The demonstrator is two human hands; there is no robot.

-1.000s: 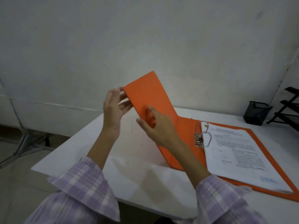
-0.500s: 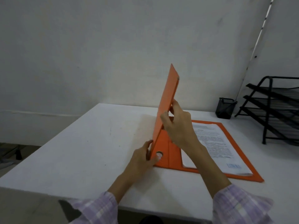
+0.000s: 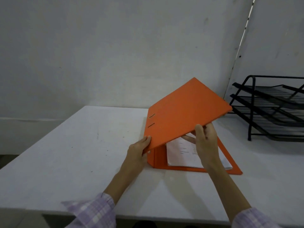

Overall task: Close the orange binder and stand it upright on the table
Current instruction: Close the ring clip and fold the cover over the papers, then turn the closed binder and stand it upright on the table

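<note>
The orange binder (image 3: 185, 112) lies on the white table (image 3: 69, 153), its back cover flat and its front cover tilted down over the printed papers (image 3: 181, 155), still partly raised. My right hand (image 3: 205, 142) grips the cover's near edge, thumb on top and fingers underneath. My left hand (image 3: 138, 152) holds the binder at the near corner of the spine, thumb against the cover's edge. The ring mechanism is hidden under the cover.
A black wire paper tray rack (image 3: 269, 109) stands at the right of the table, close behind the binder's far corner. A white wall rises behind the table. The table's front edge runs just above my plaid sleeves.
The front cover has swung from nearly upright down over the papers. My right hand moved with it to the near edge; my left hand stays at the spine.
</note>
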